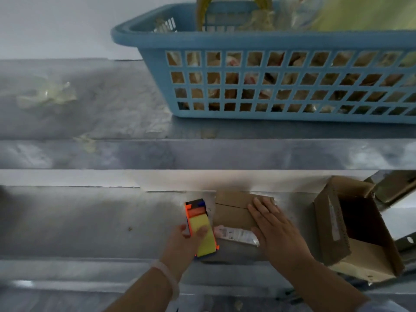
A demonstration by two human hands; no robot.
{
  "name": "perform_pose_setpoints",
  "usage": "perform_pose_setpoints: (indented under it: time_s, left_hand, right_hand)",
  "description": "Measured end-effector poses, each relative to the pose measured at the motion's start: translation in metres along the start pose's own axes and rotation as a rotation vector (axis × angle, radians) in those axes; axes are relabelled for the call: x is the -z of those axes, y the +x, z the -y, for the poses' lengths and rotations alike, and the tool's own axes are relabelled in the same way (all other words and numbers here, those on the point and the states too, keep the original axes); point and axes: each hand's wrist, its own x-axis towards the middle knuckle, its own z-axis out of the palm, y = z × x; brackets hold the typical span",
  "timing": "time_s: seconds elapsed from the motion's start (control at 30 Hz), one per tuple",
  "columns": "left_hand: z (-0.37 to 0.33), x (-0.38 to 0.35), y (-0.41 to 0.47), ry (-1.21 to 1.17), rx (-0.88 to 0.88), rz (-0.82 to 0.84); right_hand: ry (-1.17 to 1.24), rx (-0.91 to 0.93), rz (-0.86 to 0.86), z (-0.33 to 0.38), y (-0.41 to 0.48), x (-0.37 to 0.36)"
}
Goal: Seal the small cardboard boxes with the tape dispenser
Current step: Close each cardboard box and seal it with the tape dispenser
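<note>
Orange-and-yellow tape dispenser (pixel 200 228) waits at the left edge of the small cardboard box (pixel 231 212) — no tape across the seam (pixel 229 206) yet.
On the metal table (pixel 90 221), the left hand (pixel 180 242) grips the dispenser, thumb laid over its yellow face and the other fingers wrapped round its side. Its long axis points away from the person and it sits just beside the box's left wall. The flap seam runs left to right across the lid, so I'd judge the tool must turn and cross rightward along it — the left hand is the nearer one. The right hand (pixel 276 233) lies flat on the lid's right half, fingers straight and spread, pinning the flaps. Further right, a second box (pixel 360 226) lies tipped and open.
</note>
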Motion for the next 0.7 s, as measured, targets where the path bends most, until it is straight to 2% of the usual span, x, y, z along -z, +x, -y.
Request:
perform_pose_setpoints:
  time_s: [0.03,0.1,0.17,0.27,0.33,0.57,0.7]
  left_hand:
    - [0.006,0.002,0.001,-0.002,0.013,0.064]
    - [0.008,0.006,-0.004,0.049,-0.019,0.077]
    - [0.011,0.010,-0.005,-0.023,-0.064,-0.005]
    - [0.006,0.026,-0.019,-0.143,-0.274,-0.112]
    - [0.001,0.035,-0.031,-0.231,-0.364,-0.125]
    - [-0.014,0.049,-0.058,-0.619,-0.410,0.179]
    - [-0.032,0.047,-0.068,-0.722,-0.430,0.414]
  right_hand:
    - [-0.003,0.017,-0.001,-0.001,0.000,0.000]
    - [-0.015,0.050,-0.014,-0.003,-0.002,0.001]
    - [-0.015,0.098,-0.021,0.000,-0.006,0.000]
    - [-0.053,0.124,-0.011,0.009,-0.007,-0.003]
    - [-0.081,0.125,0.001,0.013,-0.006,-0.007]
    - [0.010,0.097,-0.075,0.012,-0.007,0.003]
    - [0.361,-0.019,-0.283,0.025,-0.003,0.032]
